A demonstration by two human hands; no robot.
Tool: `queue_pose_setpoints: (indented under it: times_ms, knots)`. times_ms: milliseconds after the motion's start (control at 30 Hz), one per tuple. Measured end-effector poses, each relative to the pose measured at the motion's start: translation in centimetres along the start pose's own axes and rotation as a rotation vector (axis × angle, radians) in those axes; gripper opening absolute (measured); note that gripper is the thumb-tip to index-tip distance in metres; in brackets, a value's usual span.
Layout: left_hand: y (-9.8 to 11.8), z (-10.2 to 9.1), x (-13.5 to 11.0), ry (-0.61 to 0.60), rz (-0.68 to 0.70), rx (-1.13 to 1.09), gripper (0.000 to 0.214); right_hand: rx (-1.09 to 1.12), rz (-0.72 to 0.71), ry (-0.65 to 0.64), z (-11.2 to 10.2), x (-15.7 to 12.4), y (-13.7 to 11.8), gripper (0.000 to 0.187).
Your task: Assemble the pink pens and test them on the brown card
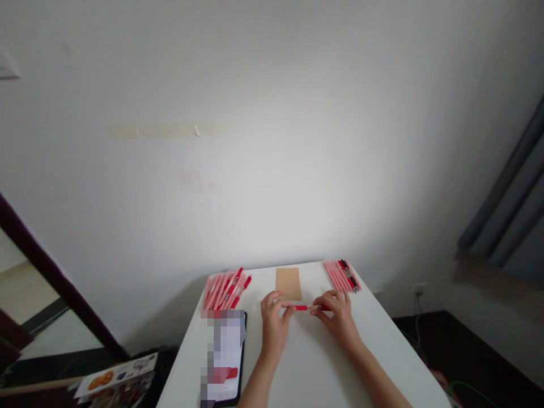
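Note:
Both of my hands hold one red pen (304,307) crosswise over the white table (306,362). My left hand (274,324) pinches its left end, fingers closed. At the pen's right end, my right hand (336,318) grips with curled fingers. Just behind the pen lies a small brown card (288,283). A fan of pink and red pens (226,289) lies at the table's back left. Another row of pink pens (341,275) lies at the back right.
A phone with a dark frame (226,358) lies on the table's left front part. A printed box (117,378) sits on the floor to the left. A white wall stands right behind the table, and grey curtains (512,198) hang at the right.

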State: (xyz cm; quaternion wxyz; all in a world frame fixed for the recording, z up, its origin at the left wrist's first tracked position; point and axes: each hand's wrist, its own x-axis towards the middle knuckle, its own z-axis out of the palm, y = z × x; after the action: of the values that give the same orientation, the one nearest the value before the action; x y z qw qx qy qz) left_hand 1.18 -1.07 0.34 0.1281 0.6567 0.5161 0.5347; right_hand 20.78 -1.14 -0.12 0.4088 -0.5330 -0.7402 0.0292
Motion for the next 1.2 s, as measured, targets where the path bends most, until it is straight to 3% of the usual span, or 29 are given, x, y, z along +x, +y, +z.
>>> queue_pose_setpoints:
  times_ms: [333,700,1200]
  knots:
    - [-0.41,0.21,-0.23,-0.012,0.088,0.020,0.017,-0.009,-0.005,-0.057,0.16,-0.04,0.15,0.023]
    - [-0.57,0.23,-0.23,0.033,0.116,0.099,0.023,-0.041,-0.037,-0.015,0.20,-0.01,0.09,0.013]
    - [-0.77,0.30,-0.33,0.024,0.144,0.148,0.019,-0.020,-0.034,-0.011,0.43,0.04,0.21,0.014]
